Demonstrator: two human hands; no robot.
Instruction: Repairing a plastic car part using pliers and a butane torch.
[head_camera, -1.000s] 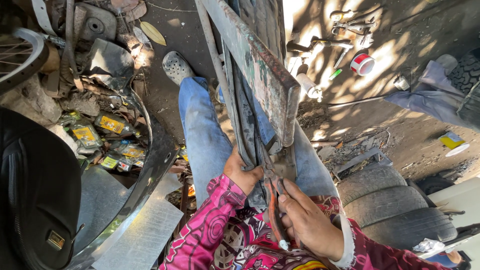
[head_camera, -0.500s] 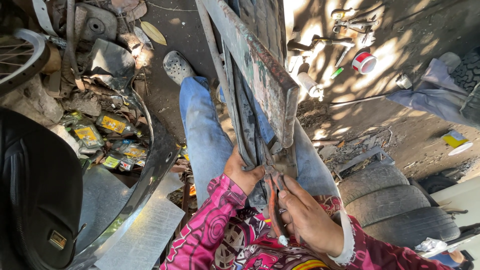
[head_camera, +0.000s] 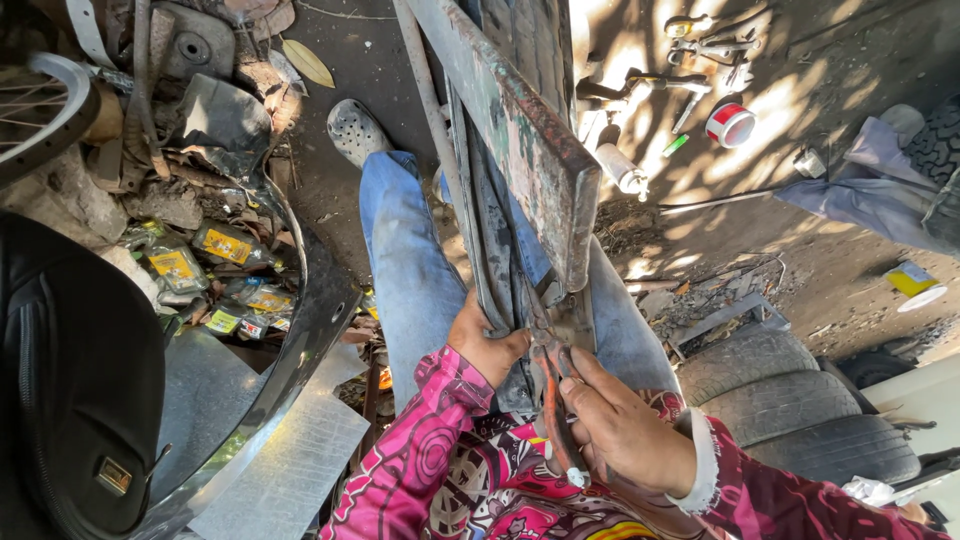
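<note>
Head view, looking down along the person's two legs in blue jeans (head_camera: 410, 270). A long rusty metal frame (head_camera: 520, 130) runs from the top edge down to the lap, lying between the legs; its lower end stops just above the hands. Dark rubber strips (head_camera: 490, 250) hang along the frame's left side.

The left hand (head_camera: 487, 340) is closed around the lower end of the rubber strips, fingers wrapped and thumb over them. The right hand (head_camera: 625, 430) is clamped on the handles of one pair of orange-handled pliers (head_camera: 552, 400); the plier head points up at the frame's lower end, just beside the left hand. Whether the plier nose bites anything cannot be told. Both sleeves are pink and patterned.

Open room is small. On the left, a curved black fender (head_camera: 300, 340) and one ribbed metal sheet (head_camera: 290, 460) crowd the left leg, with a heap of small bottles with yellow labels (head_camera: 215, 270) beyond. A black bag (head_camera: 70, 390) fills the lower left edge. On the right, two stacked tyres (head_camera: 800, 410) lie close to the right elbow. Bare ground opens only at the upper right, where one red-and-white tape roll (head_camera: 730, 124) and several hand tools (head_camera: 700, 50) lie. One grey shoe (head_camera: 355, 130) shows at the top.
</note>
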